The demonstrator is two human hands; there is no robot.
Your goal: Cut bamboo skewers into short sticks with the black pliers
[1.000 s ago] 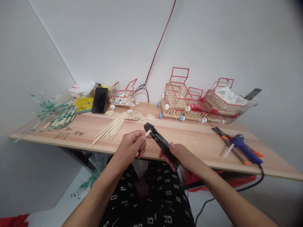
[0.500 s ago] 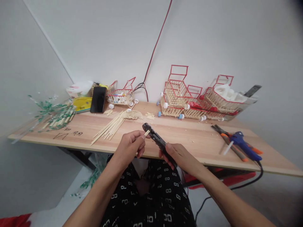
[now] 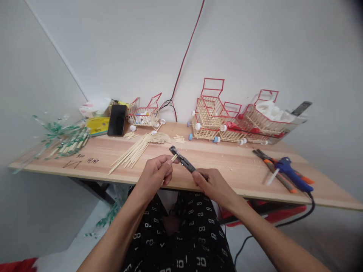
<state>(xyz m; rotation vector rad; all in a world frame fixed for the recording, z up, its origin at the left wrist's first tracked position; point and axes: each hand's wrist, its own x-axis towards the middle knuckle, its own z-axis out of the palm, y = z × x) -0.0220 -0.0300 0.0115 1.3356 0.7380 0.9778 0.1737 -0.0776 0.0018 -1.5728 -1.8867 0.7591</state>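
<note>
From the head-worn camera, a person seated at a wooden table (image 3: 221,162) pinches a pale wooden stick (image 3: 174,157), possibly more than one, between the thumb and fingers of the left hand (image 3: 155,173). The right hand (image 3: 214,185) is wrapped around a black hand tool (image 3: 185,164), its head meeting the stick above the near part of the table. The step in hand appears to be trimming the stick to length; whether the cut is through cannot be told. The next move would seem to call for a steady left pinch and a firm right squeeze. Beyond the left hand lie a fan of long sticks (image 3: 133,154) and some short pieces (image 3: 179,138); miniature carts (image 3: 210,113) stand by the wall, a blue glue gun (image 3: 293,174) at right.
</note>
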